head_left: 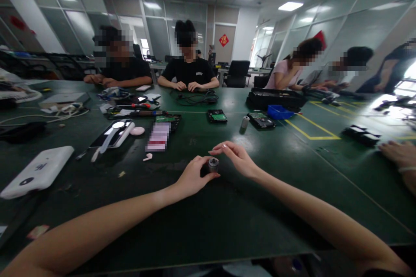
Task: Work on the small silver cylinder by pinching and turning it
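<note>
My left hand [194, 176] is closed round a small metal cylinder that looks like a motor [213, 165], which is upright on the green table. Its top, with dark openings, faces up between the thumb and fingers. Just right of it and slightly beyond, my right hand [238, 159] hovers with loosely bent fingers pointing left, and I see nothing in it. A second metal cylinder [245, 122] stands farther back, beside a hard drive [261, 120]. Another hard drive with a green circuit board [217, 116] lies to its left.
On the left are a white device [38, 171], a blurred-screen phone [158, 136], a pink earbud [147, 157], and tools [143, 113]. A blue bin [278, 112] and black tray [276, 98] stand back right. Several people sit around the table [195, 229]; another person's hand [401, 156] rests at right.
</note>
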`<control>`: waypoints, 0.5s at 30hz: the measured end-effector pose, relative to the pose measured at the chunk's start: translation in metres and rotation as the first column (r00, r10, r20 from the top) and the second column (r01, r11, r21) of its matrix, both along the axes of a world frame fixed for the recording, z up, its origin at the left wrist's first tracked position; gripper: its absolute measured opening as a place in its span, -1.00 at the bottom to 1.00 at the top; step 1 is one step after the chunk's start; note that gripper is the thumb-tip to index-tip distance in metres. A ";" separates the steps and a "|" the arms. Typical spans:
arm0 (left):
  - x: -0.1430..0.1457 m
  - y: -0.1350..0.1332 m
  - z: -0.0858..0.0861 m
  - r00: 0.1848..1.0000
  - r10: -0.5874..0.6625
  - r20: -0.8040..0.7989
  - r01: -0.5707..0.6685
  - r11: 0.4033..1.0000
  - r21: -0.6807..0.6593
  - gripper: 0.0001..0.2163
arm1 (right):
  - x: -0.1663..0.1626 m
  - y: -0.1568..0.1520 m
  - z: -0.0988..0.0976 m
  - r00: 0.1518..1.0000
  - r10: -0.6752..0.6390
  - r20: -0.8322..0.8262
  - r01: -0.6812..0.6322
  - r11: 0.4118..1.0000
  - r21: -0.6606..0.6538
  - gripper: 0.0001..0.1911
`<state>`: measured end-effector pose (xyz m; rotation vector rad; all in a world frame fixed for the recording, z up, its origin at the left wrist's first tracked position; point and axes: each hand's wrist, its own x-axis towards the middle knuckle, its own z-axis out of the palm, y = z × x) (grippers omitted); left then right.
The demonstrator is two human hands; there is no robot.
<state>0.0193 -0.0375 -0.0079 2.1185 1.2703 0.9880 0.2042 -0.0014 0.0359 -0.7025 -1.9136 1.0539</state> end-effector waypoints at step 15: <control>-0.001 0.001 -0.001 1.000 -0.001 -0.010 0.001 1.000 0.003 -0.67 | 0.000 -0.003 -0.004 0.999 0.033 0.040 -0.034 0.999 0.021 -0.75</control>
